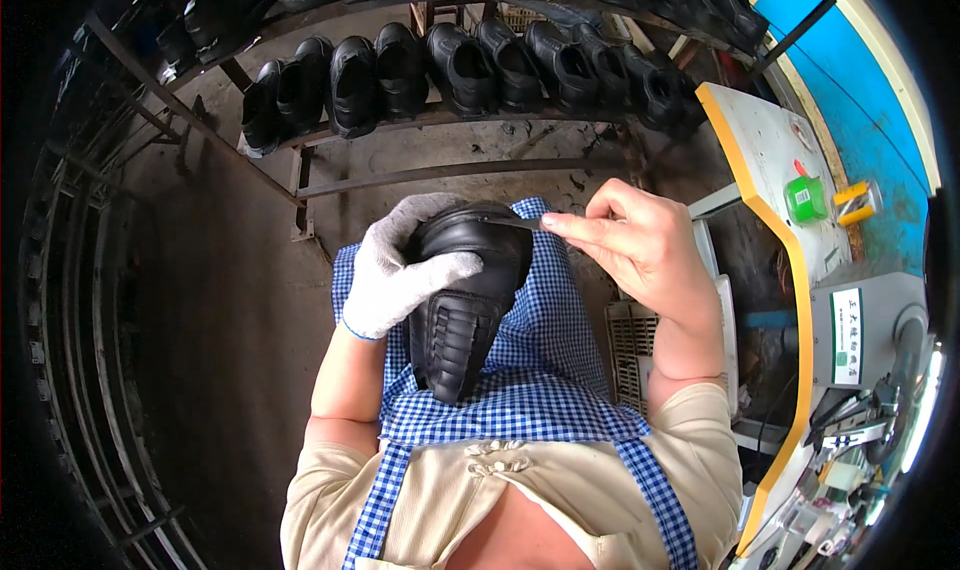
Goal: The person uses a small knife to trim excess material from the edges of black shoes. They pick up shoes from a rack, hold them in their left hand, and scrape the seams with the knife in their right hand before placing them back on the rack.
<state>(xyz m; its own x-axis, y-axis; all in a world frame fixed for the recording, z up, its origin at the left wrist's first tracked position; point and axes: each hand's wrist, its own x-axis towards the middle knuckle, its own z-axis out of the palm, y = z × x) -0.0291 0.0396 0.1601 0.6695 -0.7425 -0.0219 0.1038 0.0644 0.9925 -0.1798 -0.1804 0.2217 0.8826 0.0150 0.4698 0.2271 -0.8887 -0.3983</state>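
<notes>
My left hand (402, 270), in a whitish knit glove, is closed round a black leather shoe (470, 265) above my lap. The shoe's toe points away from me, and the laced or ribbed part lies nearest my body. In my bare right hand (640, 245) a thin dark tool (522, 223), perhaps a blade, is pinched between thumb and fingers. Its tip meets the edge of the shoe's toe, where the sole joins the upper. Beneath the shoe spreads a blue-and-white checked apron (530, 395).
Ahead stands a metal rack (440, 110) with two rows of black shoes. To the right is a yellow-edged table (765, 155) bearing a green container (804, 200), a yellow one (856, 202) and a grey machine (890, 310). A plastic crate (628, 345) sits below; metal racking (95, 340) runs along the left.
</notes>
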